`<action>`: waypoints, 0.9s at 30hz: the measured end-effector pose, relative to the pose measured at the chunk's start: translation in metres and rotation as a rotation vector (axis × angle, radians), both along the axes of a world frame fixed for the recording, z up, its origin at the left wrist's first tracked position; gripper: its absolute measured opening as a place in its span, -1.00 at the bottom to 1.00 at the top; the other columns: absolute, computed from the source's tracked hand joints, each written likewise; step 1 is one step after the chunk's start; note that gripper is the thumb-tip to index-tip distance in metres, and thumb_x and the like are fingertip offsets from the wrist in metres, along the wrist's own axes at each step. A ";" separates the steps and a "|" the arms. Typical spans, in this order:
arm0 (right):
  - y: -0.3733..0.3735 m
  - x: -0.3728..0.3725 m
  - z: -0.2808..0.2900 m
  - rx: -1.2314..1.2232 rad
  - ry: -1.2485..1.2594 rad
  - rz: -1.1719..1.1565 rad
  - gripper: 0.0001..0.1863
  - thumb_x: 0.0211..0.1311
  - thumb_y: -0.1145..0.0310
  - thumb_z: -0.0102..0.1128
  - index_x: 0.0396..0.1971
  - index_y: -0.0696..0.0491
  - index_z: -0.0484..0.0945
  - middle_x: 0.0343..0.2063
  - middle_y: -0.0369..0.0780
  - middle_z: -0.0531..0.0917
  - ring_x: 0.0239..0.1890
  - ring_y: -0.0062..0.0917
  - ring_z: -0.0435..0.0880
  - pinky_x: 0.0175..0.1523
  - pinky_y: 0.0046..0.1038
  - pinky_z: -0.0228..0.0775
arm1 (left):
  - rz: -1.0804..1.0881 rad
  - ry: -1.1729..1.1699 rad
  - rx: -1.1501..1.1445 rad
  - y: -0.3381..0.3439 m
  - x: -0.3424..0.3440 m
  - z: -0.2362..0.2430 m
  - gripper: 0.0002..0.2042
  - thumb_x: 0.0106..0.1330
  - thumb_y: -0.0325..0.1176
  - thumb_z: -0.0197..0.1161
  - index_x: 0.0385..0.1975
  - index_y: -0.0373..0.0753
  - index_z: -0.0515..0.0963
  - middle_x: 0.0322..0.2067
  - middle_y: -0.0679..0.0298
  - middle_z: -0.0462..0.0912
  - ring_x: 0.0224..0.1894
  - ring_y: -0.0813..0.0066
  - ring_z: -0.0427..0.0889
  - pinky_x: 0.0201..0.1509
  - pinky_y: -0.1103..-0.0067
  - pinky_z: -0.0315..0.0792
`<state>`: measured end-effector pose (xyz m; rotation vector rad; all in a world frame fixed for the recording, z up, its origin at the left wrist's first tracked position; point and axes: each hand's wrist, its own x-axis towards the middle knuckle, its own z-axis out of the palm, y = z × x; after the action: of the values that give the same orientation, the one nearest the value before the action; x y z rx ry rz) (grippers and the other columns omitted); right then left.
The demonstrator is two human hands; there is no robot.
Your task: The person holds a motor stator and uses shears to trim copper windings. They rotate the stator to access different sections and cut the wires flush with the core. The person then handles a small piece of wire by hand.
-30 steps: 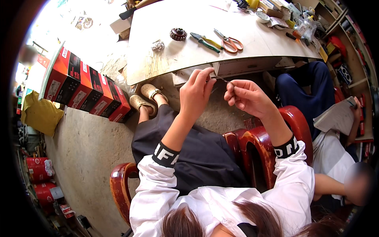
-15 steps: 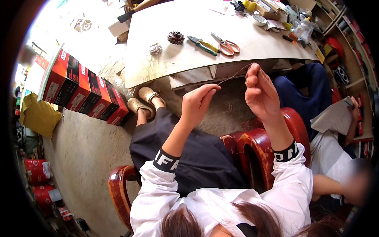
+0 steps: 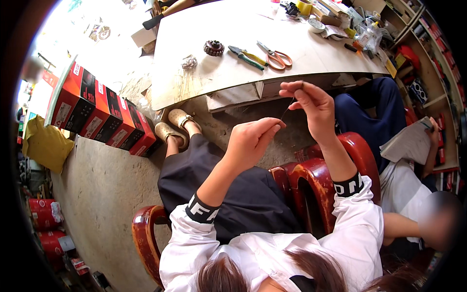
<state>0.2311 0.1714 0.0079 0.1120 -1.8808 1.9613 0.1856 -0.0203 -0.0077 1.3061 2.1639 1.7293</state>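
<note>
Between my two hands, above my lap and just short of the table edge, runs a thin dark wire or thread (image 3: 288, 109). My left hand (image 3: 250, 145) is closed, pinching one end between thumb and fingertips. Higher and to the right, my right hand (image 3: 314, 109) pinches the other part near its fingertips, its other fingers bent. On the table beyond lie a round toothed coil core (image 3: 214, 47), pliers (image 3: 248, 58) with green and yellow handles, orange-handled scissors (image 3: 276, 57) and a small tangled wad (image 3: 189, 62), perhaps of wire.
The white table (image 3: 185, 29) carries clutter at its far right, including yellow tape (image 3: 304, 7). Red and black boxes (image 3: 99, 109) stand at the left. On the right a person sits holding a paper booklet (image 3: 406, 142), beside a red wooden chair (image 3: 318, 187) and shelves.
My left hand has moved right and slightly nearer me. My right hand has turned, its fingers now pointing left. The gap between the hands is smaller and the wire hangs more steeply.
</note>
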 end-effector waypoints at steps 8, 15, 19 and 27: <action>-0.004 0.000 0.000 0.766 0.193 0.143 -0.87 0.28 0.54 0.16 -0.21 0.25 0.57 -0.35 -0.13 0.67 -0.38 -0.34 0.67 -0.24 -0.54 0.50 | 0.050 0.002 -0.046 -0.013 -0.020 0.027 -0.92 0.31 -0.44 0.21 -0.33 -0.29 0.61 -0.50 0.14 0.65 -0.48 0.25 0.64 -0.38 0.52 0.47; -0.010 0.009 0.010 0.193 -0.325 0.470 -0.85 0.36 0.52 0.09 -0.19 0.25 0.59 -0.41 -0.24 0.66 -0.43 -0.73 0.57 -0.40 -0.70 0.38 | -0.021 -0.197 0.011 -0.017 -0.038 0.013 -0.89 0.36 -0.47 0.22 -0.29 -0.38 0.62 -0.44 0.32 0.68 -0.38 0.67 0.56 -0.26 0.67 0.44; -0.003 0.010 0.005 -0.070 -0.394 0.572 -0.83 0.39 0.51 0.05 -0.17 0.28 0.57 -0.44 -0.22 0.65 -0.46 -0.73 0.56 -0.49 -0.74 0.33 | -0.087 -0.291 0.056 -0.014 -0.043 0.002 -0.91 0.36 -0.48 0.22 -0.26 -0.36 0.62 -0.42 0.38 0.66 -0.35 0.76 0.53 -0.25 0.74 0.41; 0.008 0.005 -0.009 -0.709 -0.162 0.574 -0.73 0.48 0.37 0.02 -0.02 0.24 0.52 -0.30 -0.22 0.62 -0.38 -0.76 0.57 -0.48 -0.80 0.38 | -0.080 -0.725 0.206 -0.002 -0.036 -0.028 -0.79 0.27 -0.48 0.34 -0.12 -0.28 0.55 -0.53 0.54 0.42 -0.54 0.84 0.33 -0.48 0.79 0.22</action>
<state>0.2364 0.1797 -0.0008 0.3122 -1.1962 2.9902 0.1501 -0.0219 -0.0353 0.6146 1.5358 2.0101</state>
